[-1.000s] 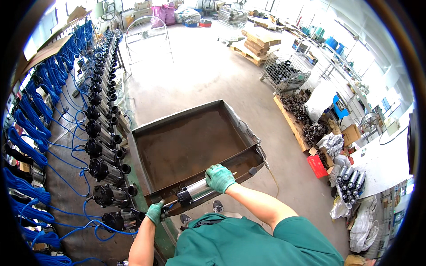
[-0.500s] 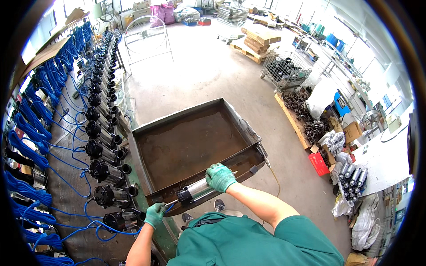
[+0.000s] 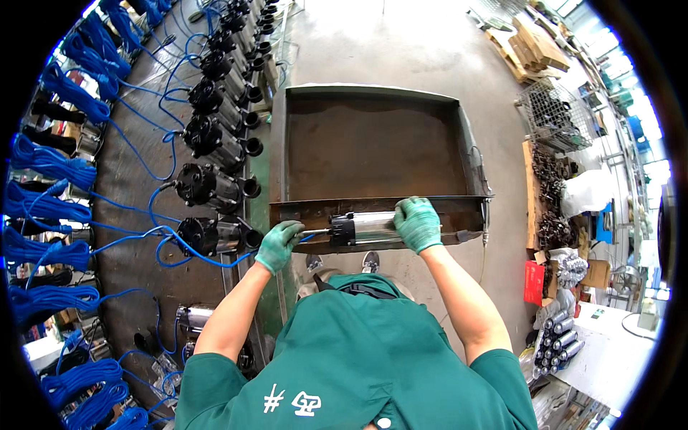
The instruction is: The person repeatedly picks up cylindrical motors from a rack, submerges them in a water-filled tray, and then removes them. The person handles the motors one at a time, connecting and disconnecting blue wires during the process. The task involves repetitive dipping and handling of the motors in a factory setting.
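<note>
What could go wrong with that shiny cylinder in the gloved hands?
The right hand covers only one end of the smooth, shiny cylinder, so its grip might slip. The blue cable, running close to the left hand, could snag on the black-topped unit nearby.

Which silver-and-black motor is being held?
The motor between the green-gloved left hand and right hand, over the tray's near section; the other motors sit on the bench at left.

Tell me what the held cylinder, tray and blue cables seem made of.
Cylinder: probably polished metal, judging by its bright reflections; its black end could be plastic or painted metal. Tray: likely steel, with rust-like brown staining. Cables: apparently plastic-sheathed, smooth.
</note>
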Motion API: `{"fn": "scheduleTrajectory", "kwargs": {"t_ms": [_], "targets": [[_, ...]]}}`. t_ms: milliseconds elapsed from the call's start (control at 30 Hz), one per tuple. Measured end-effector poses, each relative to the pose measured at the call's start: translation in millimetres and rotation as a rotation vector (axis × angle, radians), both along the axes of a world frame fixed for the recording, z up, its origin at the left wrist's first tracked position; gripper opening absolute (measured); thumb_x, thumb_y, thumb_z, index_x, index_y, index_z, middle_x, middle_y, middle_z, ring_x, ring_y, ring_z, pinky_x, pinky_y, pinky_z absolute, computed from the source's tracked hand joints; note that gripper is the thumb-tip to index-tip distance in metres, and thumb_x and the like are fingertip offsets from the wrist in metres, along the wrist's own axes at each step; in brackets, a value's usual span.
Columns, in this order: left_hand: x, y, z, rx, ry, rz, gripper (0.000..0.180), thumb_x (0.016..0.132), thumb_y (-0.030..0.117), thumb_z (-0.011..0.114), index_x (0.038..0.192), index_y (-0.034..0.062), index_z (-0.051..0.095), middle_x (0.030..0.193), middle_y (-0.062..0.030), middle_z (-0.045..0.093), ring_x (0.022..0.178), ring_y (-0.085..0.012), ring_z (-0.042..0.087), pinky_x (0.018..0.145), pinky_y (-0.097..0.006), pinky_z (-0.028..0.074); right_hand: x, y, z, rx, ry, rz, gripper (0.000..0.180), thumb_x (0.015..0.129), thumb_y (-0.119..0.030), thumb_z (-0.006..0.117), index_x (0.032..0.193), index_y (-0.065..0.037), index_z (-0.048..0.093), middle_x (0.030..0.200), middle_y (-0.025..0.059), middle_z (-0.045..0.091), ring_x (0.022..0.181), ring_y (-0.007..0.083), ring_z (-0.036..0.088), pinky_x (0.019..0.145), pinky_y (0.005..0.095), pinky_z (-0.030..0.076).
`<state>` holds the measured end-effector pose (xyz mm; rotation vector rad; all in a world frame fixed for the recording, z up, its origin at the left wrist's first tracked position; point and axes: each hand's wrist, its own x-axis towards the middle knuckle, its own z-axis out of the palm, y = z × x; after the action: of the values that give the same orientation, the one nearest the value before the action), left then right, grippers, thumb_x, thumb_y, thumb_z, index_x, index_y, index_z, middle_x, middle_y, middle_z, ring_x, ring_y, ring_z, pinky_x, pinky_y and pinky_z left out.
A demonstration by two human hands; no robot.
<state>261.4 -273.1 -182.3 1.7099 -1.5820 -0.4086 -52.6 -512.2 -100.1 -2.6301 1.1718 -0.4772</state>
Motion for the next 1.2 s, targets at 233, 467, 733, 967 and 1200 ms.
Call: {"fn": "scheduleTrajectory", "kwargs": {"t_ms": [233, 467, 733, 967, 1200], "targets": [[13, -17, -3, 0.631, 1.011, 0.490, 0.029, 0.108, 0.033, 0.062, 0.101, 0.0085, 0.075, 0.066, -0.0012, 0.062, 0.057, -0.0106, 0.056, 0.051, -0.028, 0.042, 2, 0, 3, 0.046, 0.013, -0.007, 0.016, 0.092, -0.020, 0.068, 0.093, -0.006, 0.075, 0.098, 0.0146, 0.073, 0.099, 0.0369, 0.066, 0.092, 0.0479, 0.054], [30, -15, -33, 0.416, 0.849, 0.675, 0.021, 0.109, 0.022, 0.060, 0.126, 0.0111, 0.064, 0.074, -0.0004, 0.062, 0.051, -0.0092, 0.051, 0.046, -0.027, 0.041, 6, -2, 1, 0.043, 0.052, 0.021, 0.017, 0.092, -0.020, 0.067, 0.096, -0.006, 0.075, 0.100, 0.0152, 0.073, 0.100, 0.0369, 0.067, 0.092, 0.0487, 0.054], [-25, -12, 13, 0.083, 0.168, 0.387, 0.020, 0.101, 0.014, 0.068, 0.118, 0.0043, 0.073, 0.096, -0.0118, 0.074, 0.083, -0.0157, 0.069, 0.077, -0.033, 0.057, 1, -2, 4, 0.104, -0.011, -0.013, 0.017, 0.092, -0.026, 0.068, 0.094, -0.010, 0.075, 0.101, 0.0139, 0.073, 0.101, 0.0369, 0.068, 0.092, 0.0490, 0.056], [-95, -32, 57, 0.374, -0.008, 0.239, 0.073, 0.083, 0.026, 0.087, 0.149, 0.0140, 0.058, 0.117, -0.0176, 0.068, 0.106, -0.0360, 0.068, 0.092, -0.047, 0.056, -49, -56, 2, 0.582, -0.510, -0.337, 0.036, 0.102, -0.030, 0.069, 0.122, -0.001, 0.070, 0.110, 0.0172, 0.076, 0.098, 0.0267, 0.071, 0.091, 0.0382, 0.056], [-119, -60, 86, 0.621, -0.493, 0.101, 0.073, 0.086, 0.053, 0.078, 0.151, 0.0294, 0.057, 0.120, -0.0135, 0.066, 0.110, -0.0346, 0.065, 0.090, -0.050, 0.052, -125, -80, -31, 1.137, 0.305, -0.031, 0.050, 0.102, -0.044, 0.068, 0.126, -0.001, 0.067, 0.109, 0.0153, 0.076, 0.094, 0.0276, 0.073, 0.087, 0.0415, 0.059]]}}
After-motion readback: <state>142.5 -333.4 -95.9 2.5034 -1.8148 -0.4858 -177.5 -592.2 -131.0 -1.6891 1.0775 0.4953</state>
